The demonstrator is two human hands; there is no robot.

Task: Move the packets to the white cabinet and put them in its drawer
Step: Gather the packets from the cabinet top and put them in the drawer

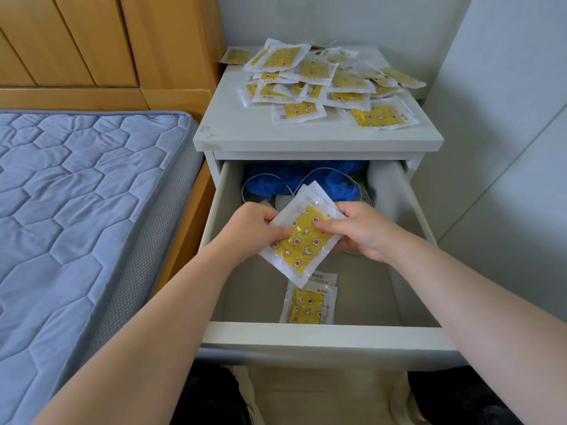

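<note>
A small stack of yellow-patterned packets (302, 240) in clear wrappers is held tilted over the open drawer (325, 335) of the white cabinet (306, 139). My left hand (251, 231) grips the stack's left edge and my right hand (365, 231) grips its right edge. On the drawer floor near the front lie a few more packets (308, 303). A loose pile of several packets (325, 84) covers the back of the cabinet top.
Blue cloth (306, 179) and thin white cords lie at the back of the drawer. A bed with a blue quilted mattress (76, 210) and a wooden headboard (92, 41) stands close on the left. A pale wall panel (506, 148) runs along the right.
</note>
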